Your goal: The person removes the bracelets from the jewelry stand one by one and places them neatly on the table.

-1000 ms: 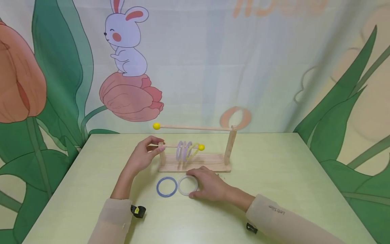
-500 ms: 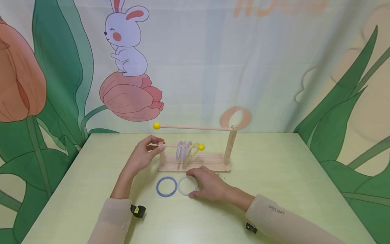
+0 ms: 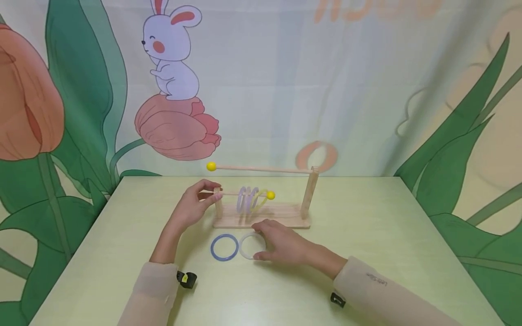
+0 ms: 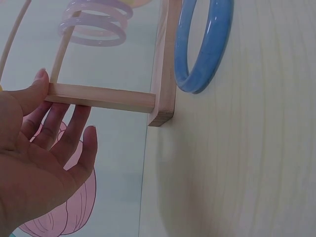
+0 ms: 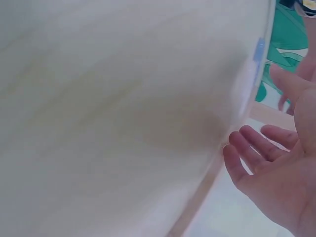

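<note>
In the head view my left hand point(image 3: 193, 206) holds the top of the short post of a wooden ring stand point(image 3: 281, 217). The left wrist view shows its thumb on one side of the post and fingers on the other. Several lavender rings point(image 3: 248, 199) and a yellow ring point(image 3: 261, 199) hang on the stand's lower rod. In front lie a blue ring point(image 3: 224, 247) and a translucent white ring point(image 3: 252, 246), side by side. My right hand point(image 3: 285, 242) is at the white ring, thumb and fingers spread about its right part; contact is unclear. The right wrist view shows loosely bent fingers point(image 5: 252, 148).
The stand's upper rod point(image 3: 261, 169) ends in a yellow ball point(image 3: 211, 166) on the left; its tall post point(image 3: 310, 192) rises at the right. Another yellow ball point(image 3: 271, 195) tips the lower rod. A printed cloth point(image 3: 261, 90) hangs behind the table point(image 3: 367, 217).
The whole head view has shifted slightly. My right fingers and thumb stand a little wider about the white ring. The rings and my left hand keep their places.
</note>
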`<state>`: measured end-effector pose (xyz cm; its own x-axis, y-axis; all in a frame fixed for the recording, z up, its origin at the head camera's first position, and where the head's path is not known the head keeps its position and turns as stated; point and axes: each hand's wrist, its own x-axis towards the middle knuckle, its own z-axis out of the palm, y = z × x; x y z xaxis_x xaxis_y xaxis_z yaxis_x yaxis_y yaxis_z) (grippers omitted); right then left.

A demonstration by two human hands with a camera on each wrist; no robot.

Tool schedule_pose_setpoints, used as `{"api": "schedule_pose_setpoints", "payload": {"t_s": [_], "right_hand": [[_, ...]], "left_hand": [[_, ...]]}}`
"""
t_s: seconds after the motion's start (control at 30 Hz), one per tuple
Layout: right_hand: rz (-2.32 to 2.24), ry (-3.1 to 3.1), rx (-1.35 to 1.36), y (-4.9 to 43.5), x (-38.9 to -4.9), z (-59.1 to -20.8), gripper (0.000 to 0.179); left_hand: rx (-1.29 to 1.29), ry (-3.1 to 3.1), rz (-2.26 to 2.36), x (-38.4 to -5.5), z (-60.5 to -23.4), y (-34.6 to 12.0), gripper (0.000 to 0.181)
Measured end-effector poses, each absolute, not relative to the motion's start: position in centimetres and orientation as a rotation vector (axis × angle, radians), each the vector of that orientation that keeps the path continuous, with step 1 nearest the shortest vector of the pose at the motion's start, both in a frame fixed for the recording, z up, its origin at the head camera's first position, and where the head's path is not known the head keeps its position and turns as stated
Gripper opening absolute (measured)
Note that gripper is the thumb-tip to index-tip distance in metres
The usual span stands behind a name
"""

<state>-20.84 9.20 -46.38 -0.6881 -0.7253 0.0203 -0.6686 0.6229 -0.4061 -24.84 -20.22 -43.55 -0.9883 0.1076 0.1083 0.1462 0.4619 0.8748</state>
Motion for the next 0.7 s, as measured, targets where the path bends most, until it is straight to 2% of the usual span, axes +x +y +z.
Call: {"api": "schedule_pose_setpoints", "payload": {"t_s": [0.43,0.53,0.7], "right_hand": [[-0.958,3.010,-1.335,9.0,-21.4,-41.7,0.042],[-1.049,3.152,-1.256,9.0,-22.0,-41.1,0.044],[-1.072,3.256,-0.953,8.7,-23.3,-41.4,0.050]], "left_hand": [[-0.215,-2.649,-1.579,-24.9,-43.2,-20.2,0.036],[-0.227,-2.650,-1.584,-24.8,-43.1,-20.2,0.038],[-0.246,-2.655,-1.592,-24.9,-43.2,-20.2,0.039]]}}
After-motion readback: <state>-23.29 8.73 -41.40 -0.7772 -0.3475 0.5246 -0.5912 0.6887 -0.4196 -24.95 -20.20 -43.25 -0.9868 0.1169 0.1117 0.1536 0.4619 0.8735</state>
